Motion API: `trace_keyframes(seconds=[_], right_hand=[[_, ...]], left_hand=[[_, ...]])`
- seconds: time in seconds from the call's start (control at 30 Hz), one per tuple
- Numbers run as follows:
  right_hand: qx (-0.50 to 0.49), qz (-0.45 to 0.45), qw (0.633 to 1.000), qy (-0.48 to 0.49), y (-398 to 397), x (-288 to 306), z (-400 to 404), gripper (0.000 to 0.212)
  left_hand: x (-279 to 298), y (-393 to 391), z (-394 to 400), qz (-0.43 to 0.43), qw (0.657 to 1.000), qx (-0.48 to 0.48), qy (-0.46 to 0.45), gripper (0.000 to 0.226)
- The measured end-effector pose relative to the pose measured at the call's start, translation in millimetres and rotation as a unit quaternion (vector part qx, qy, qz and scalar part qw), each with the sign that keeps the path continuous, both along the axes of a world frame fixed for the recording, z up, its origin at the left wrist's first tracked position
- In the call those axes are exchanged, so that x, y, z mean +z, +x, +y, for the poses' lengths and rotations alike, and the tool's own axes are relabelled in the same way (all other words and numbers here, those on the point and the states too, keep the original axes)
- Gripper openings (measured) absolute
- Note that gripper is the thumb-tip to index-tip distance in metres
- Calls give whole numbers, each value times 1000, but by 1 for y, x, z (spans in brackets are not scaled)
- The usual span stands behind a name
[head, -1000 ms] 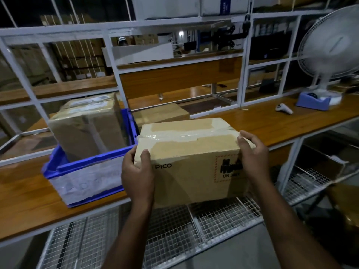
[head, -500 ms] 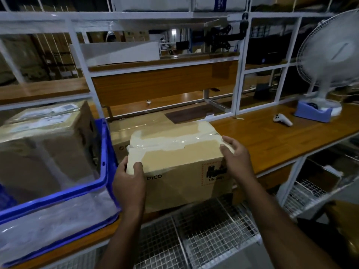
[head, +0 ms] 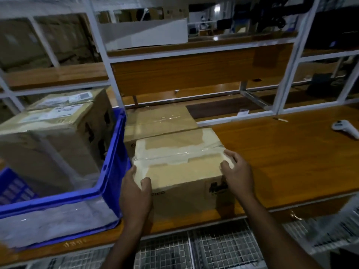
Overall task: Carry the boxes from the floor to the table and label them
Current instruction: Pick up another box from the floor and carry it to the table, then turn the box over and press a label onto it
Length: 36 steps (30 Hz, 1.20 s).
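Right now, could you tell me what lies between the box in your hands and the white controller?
Only bare wooden tabletop, seen in the head view, lies between the taped cardboard box and the white controller.

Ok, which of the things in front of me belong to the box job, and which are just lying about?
Part of the job:
- taped PICO box, held by left hand and right hand
- flat box behind it
- labelled box in the blue crate
- wooden table

Lying about:
- white handheld controller
- wire shelf under the table
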State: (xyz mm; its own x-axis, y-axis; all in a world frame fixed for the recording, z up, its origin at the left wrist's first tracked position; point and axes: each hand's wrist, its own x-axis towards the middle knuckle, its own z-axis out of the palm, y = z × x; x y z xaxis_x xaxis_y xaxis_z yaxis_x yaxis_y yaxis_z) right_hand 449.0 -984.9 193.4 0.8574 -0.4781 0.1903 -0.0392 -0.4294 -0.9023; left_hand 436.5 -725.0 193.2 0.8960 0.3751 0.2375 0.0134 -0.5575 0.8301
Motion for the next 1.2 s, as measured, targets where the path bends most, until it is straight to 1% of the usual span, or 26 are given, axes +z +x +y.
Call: trace_keyframes(seconds=[0.07, 0.1, 0.17, 0.2, 0.27, 0.33, 0.47, 0.6, 0.63, 0.67, 0.73, 0.77, 0.8, 0.87, 0.93, 1.0, 1.07, 1.13, 1.2], right_hand=[[-13, -5, 993, -121, 4, 5, 2, 37], [-16, -10, 981, -192, 7, 10, 4, 37], [4, -16, 952, -304, 15, 23, 9, 33], [28, -17, 945, -326, 20, 29, 14, 29], [82, -6, 938, -337, 29, 36, 25, 17], [104, 3, 928, -357, 34, 35, 35, 12], [98, 21, 918, -385, 42, 31, 38, 15], [119, 42, 893, -432, 57, 35, 41, 22], [123, 42, 887, -443, 61, 36, 43, 23], [128, 33, 883, -450, 63, 35, 46, 25], [152, 0, 879, -452, 66, 34, 53, 33], [181, -9, 873, -453, 68, 32, 57, 38], [216, -4, 864, -455, 70, 31, 60, 44], [271, 32, 849, -453, 77, 29, 64, 49], [290, 61, 848, -439, 83, 28, 63, 50], [291, 66, 852, -430, 86, 28, 62, 50], [279, 74, 856, -428, 89, 26, 61, 54], [235, 95, 870, -424, 94, 22, 53, 64], [186, 120, 877, -427, 100, 19, 40, 69]], left_hand=[[5, 5, -3, -3, 997, -4, 79, 51], [8, 8, -5, -13, 992, -13, 128, 50], [15, 16, -12, -46, 976, -67, 200, 46], [16, 20, -16, -58, 967, -107, 225, 41], [18, 26, -25, -50, 953, -163, 249, 31], [20, 31, -29, -39, 950, -172, 257, 27], [23, 36, -30, -19, 953, -169, 251, 24], [32, 51, -28, 5, 948, -170, 270, 14], [34, 56, -28, -5, 943, -171, 286, 17], [35, 61, -27, -26, 937, -172, 303, 25], [32, 69, -28, -45, 926, -189, 323, 51], [29, 73, -29, -29, 916, -209, 340, 59], [26, 77, -29, 4, 903, -229, 364, 64], [21, 84, -28, 83, 880, -254, 393, 65], [18, 88, -26, 119, 873, -266, 390, 66], [18, 90, -24, 130, 871, -267, 391, 68], [17, 94, -19, 139, 874, -248, 393, 72], [18, 99, -12, 144, 878, -211, 406, 75], [17, 104, -1, 147, 879, -177, 417, 77]])
